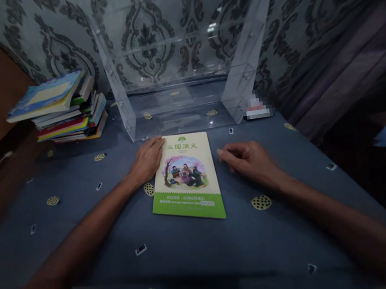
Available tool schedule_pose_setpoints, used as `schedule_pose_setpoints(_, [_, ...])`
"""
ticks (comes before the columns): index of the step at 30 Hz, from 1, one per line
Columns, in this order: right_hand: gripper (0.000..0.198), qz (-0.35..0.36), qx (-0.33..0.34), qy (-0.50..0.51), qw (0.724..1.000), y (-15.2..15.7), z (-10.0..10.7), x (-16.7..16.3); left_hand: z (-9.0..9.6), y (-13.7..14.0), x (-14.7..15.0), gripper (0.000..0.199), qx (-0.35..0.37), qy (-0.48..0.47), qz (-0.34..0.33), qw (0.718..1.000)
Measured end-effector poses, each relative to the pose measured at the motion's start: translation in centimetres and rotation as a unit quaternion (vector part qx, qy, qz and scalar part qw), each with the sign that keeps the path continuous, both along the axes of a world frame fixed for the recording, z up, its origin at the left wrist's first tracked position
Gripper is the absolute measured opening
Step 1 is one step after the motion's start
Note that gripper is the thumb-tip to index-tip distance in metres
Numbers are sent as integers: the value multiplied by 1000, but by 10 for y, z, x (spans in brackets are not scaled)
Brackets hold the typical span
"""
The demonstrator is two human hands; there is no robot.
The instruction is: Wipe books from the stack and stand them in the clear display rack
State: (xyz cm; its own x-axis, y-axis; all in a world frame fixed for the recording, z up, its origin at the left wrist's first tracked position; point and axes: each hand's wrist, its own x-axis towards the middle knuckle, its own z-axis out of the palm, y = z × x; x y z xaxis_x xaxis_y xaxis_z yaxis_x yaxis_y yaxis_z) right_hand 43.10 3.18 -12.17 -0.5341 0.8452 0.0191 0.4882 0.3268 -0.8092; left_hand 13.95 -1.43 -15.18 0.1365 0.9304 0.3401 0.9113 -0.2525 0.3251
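A thin book (185,174) lies flat on the cloth-covered table, its cover cream above and green below, with Chinese lettering and a picture of figures under a blossoming tree. My left hand (148,159) rests at the book's upper left edge, fingers stretched out and touching it; some fingertips are hard to see. To the right of the book, a small gap away, my right hand (248,158) is loosely curled with thumb and fingers apart. I see nothing in it.
Behind the book stands a clear acrylic shelf (123,111). A pile of books (63,115) is at the back left. A blurred-out object (257,106) sits right of the shelf. The dark blue patterned tablecloth (194,254) reaches the near edge; patterned wallpaper (146,31) is behind.
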Motion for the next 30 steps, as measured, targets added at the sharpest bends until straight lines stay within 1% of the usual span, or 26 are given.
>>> schedule_pose_setpoints(1, [46, -5, 68, -4, 998, 0, 1, -4, -2, 1, -1, 37, 1, -5, -6, 1000])
schedule_pose_setpoints(2, [41, 4, 124, -6, 992, 0, 1, -11, -3, 1, -1, 37, 3, -11, -11, 1000])
schedule_pose_setpoints(3, [36, 28, 166, -7, 986, 1, 1, -19, -5, 2, -2, 36, 6, -16, -14, 1000])
schedule_pose_setpoints(4, [35, 62, 200, -11, 978, 3, -1, -28, -7, 3, -3, 36, 11, -20, -17, 1000])
schedule_pose_setpoints(5, [38, 102, 224, -20, 969, 6, -3, -38, -8, 4, -3, 35, 17, -21, -18, 999])
schedule_pose_setpoints(6, [43, 137, 235, -36, 961, 10, -7, -47, -9, 5, -4, 36, 23, -16, -18, 999])
schedule_pose_setpoints(8, [48, 168, 246, -80, 951, 19, -16, -61, -10, 6, -4, 37, 28, 2, -16, 999])
schedule_pose_setpoints(9, [50, 164, 252, -100, 949, 24, -20, -65, -10, 6, -4, 37, 27, 13, -17, 999])
schedule_pose_setpoints(11, [50, 134, 261, -121, 948, 33, -29, -65, -8, 5, -4, 36, 19, 31, -20, 999])
schedule_pose_setpoints(14, [52, 76, 258, -112, 957, 43, -37, -50, -5, 5, -3, 35, 6, 43, -23, 999])
schedule_pose_setpoints(17, [51, 55, 246, -97, 963, 47, -41, -31, -4, 5, -2, 35, 3, 52, -17, 999])
schedule_pose_setpoints(20, [50, 55, 248, -90, 963, 46, -44, -23, -4, 4, -1, 35, 7, 56, -10, 998])
schedule_pose_setpoints(25, [50, 61, 255, -109, 959, 39, -45, -24, -2, 4, 1, 35, 2, 58, -9, 998])
schedule_pose_setpoints(30, [57, 75, 274, -131, 950, 23, -43, -19, -1, 5, 2, 33, -3, 57, -9, 998])
